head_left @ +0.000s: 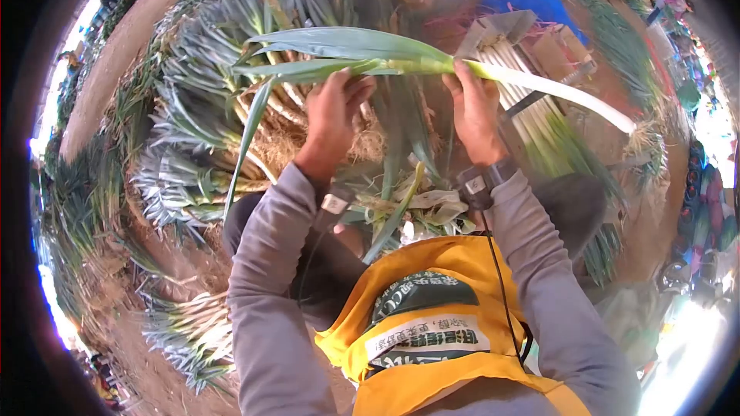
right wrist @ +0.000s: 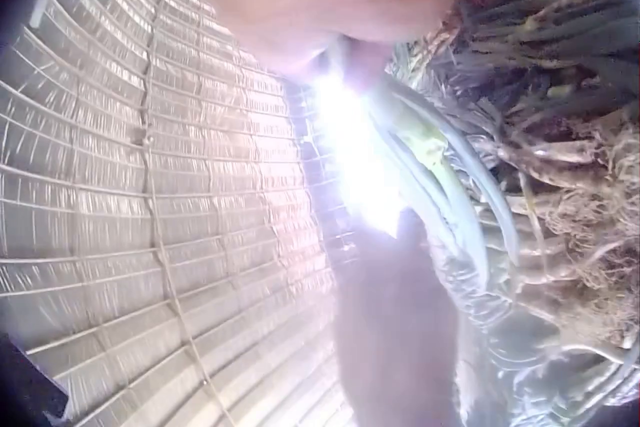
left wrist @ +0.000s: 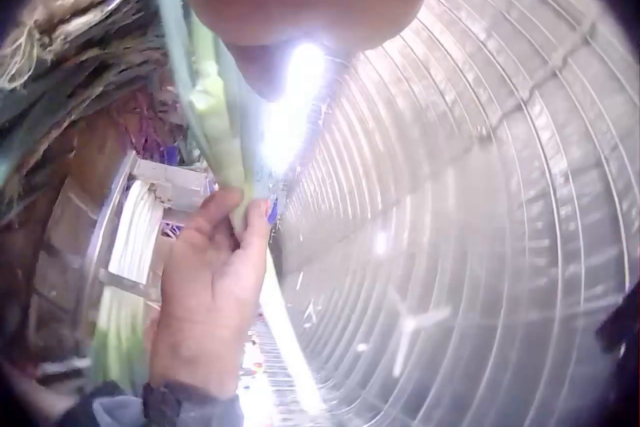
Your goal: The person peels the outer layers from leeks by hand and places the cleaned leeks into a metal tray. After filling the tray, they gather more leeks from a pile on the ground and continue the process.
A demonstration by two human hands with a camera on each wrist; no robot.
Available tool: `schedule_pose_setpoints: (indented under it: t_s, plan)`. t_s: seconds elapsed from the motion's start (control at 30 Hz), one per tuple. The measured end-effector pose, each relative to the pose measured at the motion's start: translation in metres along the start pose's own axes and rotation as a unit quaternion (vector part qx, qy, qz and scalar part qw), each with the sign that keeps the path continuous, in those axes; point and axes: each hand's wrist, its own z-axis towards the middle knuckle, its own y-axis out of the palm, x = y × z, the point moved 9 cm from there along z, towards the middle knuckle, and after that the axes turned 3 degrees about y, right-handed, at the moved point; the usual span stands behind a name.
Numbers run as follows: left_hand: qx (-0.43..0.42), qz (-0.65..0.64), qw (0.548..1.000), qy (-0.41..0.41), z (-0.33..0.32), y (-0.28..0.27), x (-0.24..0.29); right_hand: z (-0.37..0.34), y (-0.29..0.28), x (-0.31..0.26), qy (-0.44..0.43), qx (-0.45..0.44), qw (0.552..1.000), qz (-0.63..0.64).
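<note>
A long leek (head_left: 420,66) is held crosswise in the head view, white shank to the right and green leaves to the left. My right hand (head_left: 475,115) pinches it where the shank meets the leaves; the left wrist view shows thumb and fingers of that right hand (left wrist: 205,287) on either side of the stalk. My left hand (head_left: 333,119) grips the leaves further left, fingertips tucked at their lower edge. One leaf bends down beside the left forearm. Glare and blur wash out much of the left hand (right wrist: 395,337) in the right wrist view.
A large heap of leeks (head_left: 223,54) with roots lies beyond the left hand. Trimmed leeks (head_left: 539,119) lie bundled in an open carton (head_left: 482,35) at the right. Loose peeled leaves (head_left: 424,208) lie between the knees, and more leeks (head_left: 193,327) at lower left.
</note>
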Motion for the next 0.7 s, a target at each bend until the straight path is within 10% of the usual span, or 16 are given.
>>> schedule_pose_setpoints:
  t_s: [0.2,0.4,0.5,0.6,0.7]
  plan:
    - [-0.078,-0.032,0.996,-0.025,0.001,-0.014,-0.043,0.037,-0.014,-0.05,-0.01,-0.001,0.997,0.08]
    - [-0.233,0.134,0.932,-0.242,-0.056,0.005,-0.123,0.047,-0.028,-0.138,-0.141,-0.033,0.986,-0.082]
    - [-0.322,0.367,0.819,-0.3,-0.07,-0.024,-0.176,0.052,-0.053,-0.214,-0.183,0.044,0.939,-0.289]
    - [-0.595,0.73,0.311,-0.128,-0.108,-0.051,-0.214,0.048,-0.073,-0.315,-0.228,0.153,0.851,-0.448]
    - [-0.608,0.74,0.265,-0.11,-0.122,-0.096,-0.234,0.066,-0.123,-0.419,-0.278,0.243,0.679,-0.635]
